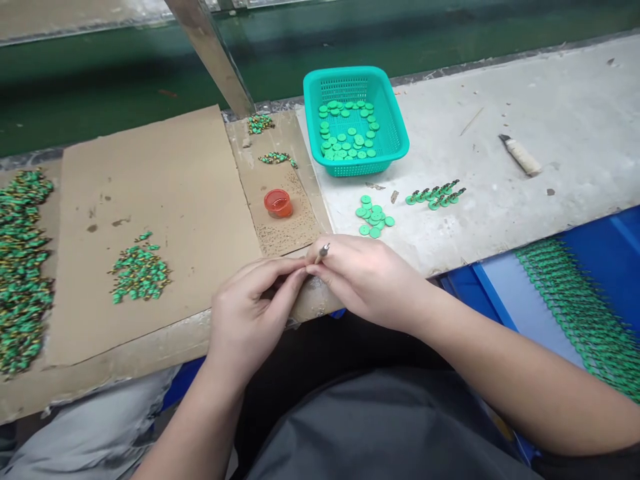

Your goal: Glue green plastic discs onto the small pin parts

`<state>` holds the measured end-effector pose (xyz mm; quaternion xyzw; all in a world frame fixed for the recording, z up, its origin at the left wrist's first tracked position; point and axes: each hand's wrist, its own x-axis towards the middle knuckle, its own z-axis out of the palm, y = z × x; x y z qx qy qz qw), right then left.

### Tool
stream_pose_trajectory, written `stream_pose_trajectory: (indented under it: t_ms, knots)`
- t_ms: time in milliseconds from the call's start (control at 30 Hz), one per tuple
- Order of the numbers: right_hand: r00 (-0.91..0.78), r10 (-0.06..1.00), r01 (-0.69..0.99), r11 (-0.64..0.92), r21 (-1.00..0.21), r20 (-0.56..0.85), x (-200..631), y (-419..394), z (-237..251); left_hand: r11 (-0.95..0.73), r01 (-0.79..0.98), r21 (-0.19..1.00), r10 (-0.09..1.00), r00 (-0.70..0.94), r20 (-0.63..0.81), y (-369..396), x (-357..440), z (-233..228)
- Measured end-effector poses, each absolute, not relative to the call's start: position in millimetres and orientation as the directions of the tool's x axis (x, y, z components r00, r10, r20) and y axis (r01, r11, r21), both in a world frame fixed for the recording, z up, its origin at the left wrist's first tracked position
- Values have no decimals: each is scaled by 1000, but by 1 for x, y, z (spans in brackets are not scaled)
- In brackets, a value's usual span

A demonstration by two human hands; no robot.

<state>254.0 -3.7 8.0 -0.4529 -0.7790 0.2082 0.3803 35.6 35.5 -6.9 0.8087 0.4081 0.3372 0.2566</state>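
Note:
My left hand (pixel 253 297) is closed in a pinch at the table's front edge. Whatever lies between its fingertips is hidden or too small to name. Touching it from the right, my right hand (pixel 363 273) is closed around a thin pen-like tool (pixel 323 253), whose dark end with a pale tip shows above the fingers. Just beyond the hands is a small red cup (pixel 278 203) of liquid on speckled cardboard. A loose pile of green discs (pixel 375 217) lies to the right, near two rows of green discs bearing small dark pieces (pixel 435 195).
A turquoise basket (pixel 357 167) of green discs stands at the back. Small green-and-brown pieces form a pile (pixel 141 272) on cardboard and a larger heap (pixel 25 267) at far left. A wrapped cutter (pixel 521 157) lies right. Below sit rows of green pieces (pixel 583 313).

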Motion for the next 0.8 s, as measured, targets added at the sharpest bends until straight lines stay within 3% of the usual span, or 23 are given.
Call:
stream_pose_trajectory:
  t_ms: [500,600,700,800]
  knots:
    - [-269,882,533,471,-702,388,252,-2,10,-482,475,736,856,436,278,39,35,-6]
    - [-40,899,442,407,-800,435,258,-14,6,-433,478,764,877,418,235,39,35,-7]
    - [245,914,217,274,-937,323,266,-32,-2,-374,465,802,900,392,192,38,37,-5]
    - [252,950,57,175,-983,184,273,-43,-9,-282,424,861,925,357,127,37,36,3]
